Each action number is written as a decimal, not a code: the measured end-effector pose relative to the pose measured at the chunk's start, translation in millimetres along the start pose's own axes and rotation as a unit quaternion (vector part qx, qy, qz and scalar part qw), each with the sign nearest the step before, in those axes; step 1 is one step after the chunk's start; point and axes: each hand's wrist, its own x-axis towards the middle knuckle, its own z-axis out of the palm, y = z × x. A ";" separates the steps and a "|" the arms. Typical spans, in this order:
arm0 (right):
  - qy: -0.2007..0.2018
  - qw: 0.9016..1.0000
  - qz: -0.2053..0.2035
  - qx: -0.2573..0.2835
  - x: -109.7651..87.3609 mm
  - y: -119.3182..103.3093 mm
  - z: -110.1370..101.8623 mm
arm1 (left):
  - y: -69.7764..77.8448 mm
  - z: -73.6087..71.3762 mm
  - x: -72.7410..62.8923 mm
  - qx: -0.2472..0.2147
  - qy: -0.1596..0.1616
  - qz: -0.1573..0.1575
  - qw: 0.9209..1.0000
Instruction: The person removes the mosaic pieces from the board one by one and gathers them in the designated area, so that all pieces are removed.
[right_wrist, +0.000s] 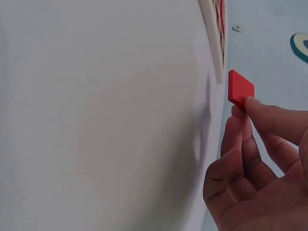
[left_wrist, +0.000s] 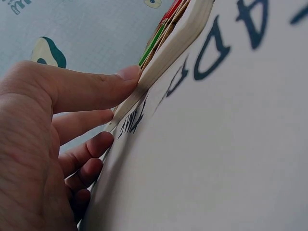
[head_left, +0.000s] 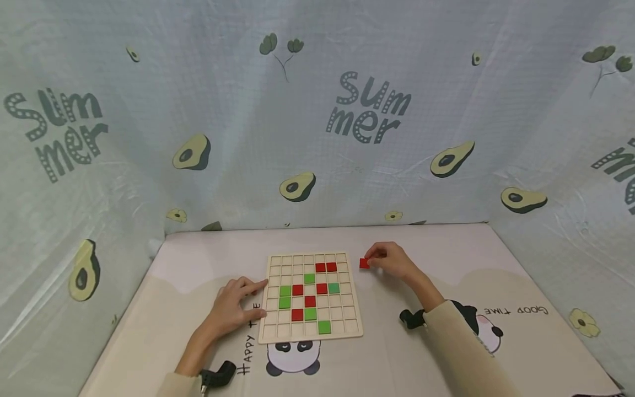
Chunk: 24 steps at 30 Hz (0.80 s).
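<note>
A pale wooden grid board lies flat on the table, with several red and green square tiles set in its cells. My left hand is at the board's left edge, thumb and forefinger spread apart along it. In the left wrist view, the thumb rests against the board's side. Off the board's upper right corner, my right hand pinches a red square tile by one corner. The right wrist view shows that tile between thumb and fingertips, raised above the table.
A printed cloth covers the table, and a pale curtain with avocado prints hangs behind and at both sides. Dark wrist devices sit below the left hand and beside the right sleeve.
</note>
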 end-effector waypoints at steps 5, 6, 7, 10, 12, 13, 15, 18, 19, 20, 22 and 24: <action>-0.006 1.000 0.021 -0.002 1.0 9.9 -2.2 | 1.0 -0.8 -0.3 -0.001 0.000 0.000 1.000; -0.007 1.000 0.025 -0.004 1.1 11.3 -3.2 | 0.9 -0.7 -0.3 -0.001 -0.001 -0.002 1.000; -0.008 1.000 0.030 -0.003 1.2 12.3 -4.2 | 0.7 -0.9 -0.4 -0.002 -0.004 -0.004 1.000; -0.011 0.999 0.040 -0.009 1.7 15.3 -7.4 | 0.4 -0.8 -0.4 -0.003 -0.005 -0.007 1.000; -0.012 0.999 0.045 -0.016 2.0 16.6 -9.7 | 0.0 -0.7 -0.4 -0.002 -0.005 -0.008 1.000; -0.012 0.999 0.047 -0.017 2.2 17.0 -10.6 | 0.0 -0.7 -0.4 -0.001 -0.005 -0.008 1.000; -0.013 0.998 0.048 -0.025 2.3 17.6 -12.5 | -0.1 -0.8 -0.2 0.000 -0.004 -0.008 1.000; -0.014 0.998 0.046 -0.034 1.4 17.0 -14.0 | 0.5 -0.7 0.0 0.001 -0.007 -0.010 1.000; -0.013 0.998 0.046 -0.035 1.2 16.7 -14.0 | 0.7 -0.7 0.0 0.001 -0.008 -0.011 1.000; -0.013 0.998 0.045 -0.037 1.1 16.6 -13.8 | 0.7 -0.5 0.0 0.000 -0.008 -0.013 1.000; -0.013 0.998 0.046 -0.036 1.0 16.3 -13.1 | 1.0 -0.5 -0.1 -0.001 -0.008 -0.013 1.000; -0.016 0.998 0.049 -0.032 1.1 16.6 -12.1 | 0.3 -0.3 -0.3 0.001 -0.008 -0.011 1.000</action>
